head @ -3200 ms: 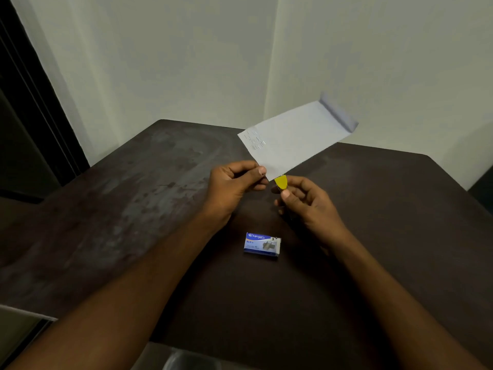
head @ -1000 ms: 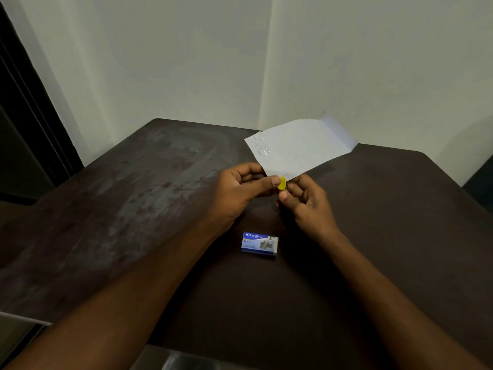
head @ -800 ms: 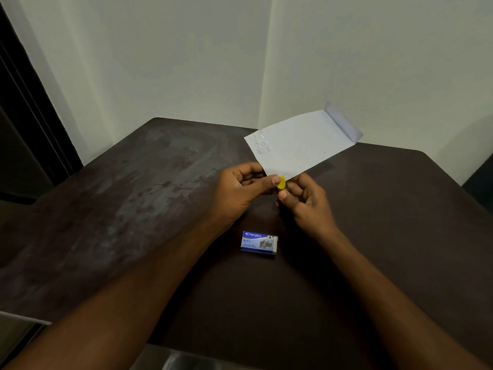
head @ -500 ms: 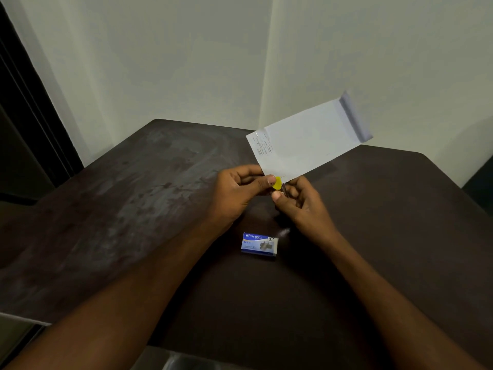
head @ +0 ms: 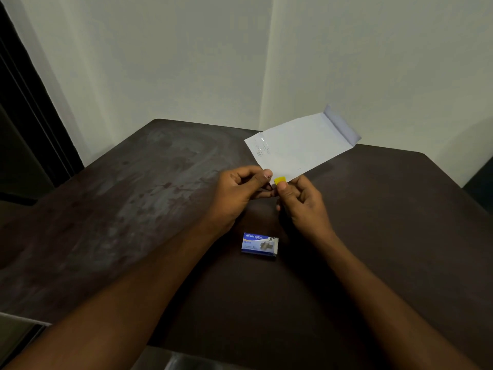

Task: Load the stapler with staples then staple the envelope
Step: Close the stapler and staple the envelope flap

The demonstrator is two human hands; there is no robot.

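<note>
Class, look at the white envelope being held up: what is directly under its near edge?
Under the envelope edge sit the left hand, the right hand and the yellow stapler tip. The rest of the stapler is hidden in the right hand.

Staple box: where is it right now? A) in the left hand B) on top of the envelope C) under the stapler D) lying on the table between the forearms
D: the staple box lies flat on the table, nearer the camera than both hands, touched by neither.

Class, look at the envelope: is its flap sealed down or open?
Open: the envelope's flap stands up unsealed at the far end.
</note>
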